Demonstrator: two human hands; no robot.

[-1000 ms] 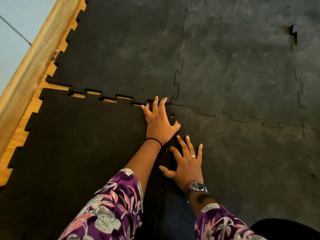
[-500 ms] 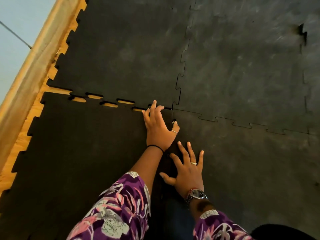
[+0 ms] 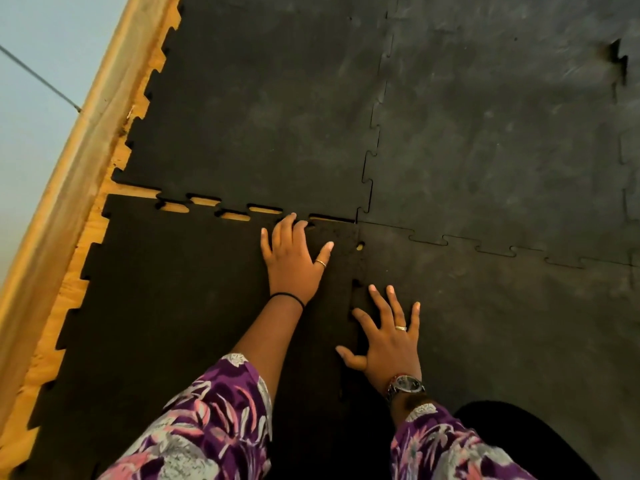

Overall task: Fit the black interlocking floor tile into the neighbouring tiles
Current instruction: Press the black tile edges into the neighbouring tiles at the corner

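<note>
The loose black interlocking tile (image 3: 166, 306) lies at the near left. Its far edge teeth sit partly inside the far-left tile (image 3: 256, 105), with wooden gaps (image 3: 235, 215) showing along that seam. My left hand (image 3: 294, 261) lies flat, fingers spread, on the tile's far right corner, fingertips at the seam. My right hand (image 3: 388, 337) rests flat with fingers apart on the seam between this tile and the near-right tile (image 3: 519, 334). A small hole (image 3: 360, 245) shows in that seam near the corner.
A wooden floor strip (image 3: 86, 251) and a wooden skirting board (image 3: 65, 188) run along the left below a pale wall. The far-right tile (image 3: 502, 126) is joined. A raised tab (image 3: 620, 64) sticks up at the far right. A dark shape (image 3: 526, 441) sits at the bottom right.
My left hand has slid slightly left along the far seam and spread its fingers wider. The right hand stays on the side seam. The camera has shifted a little.
</note>
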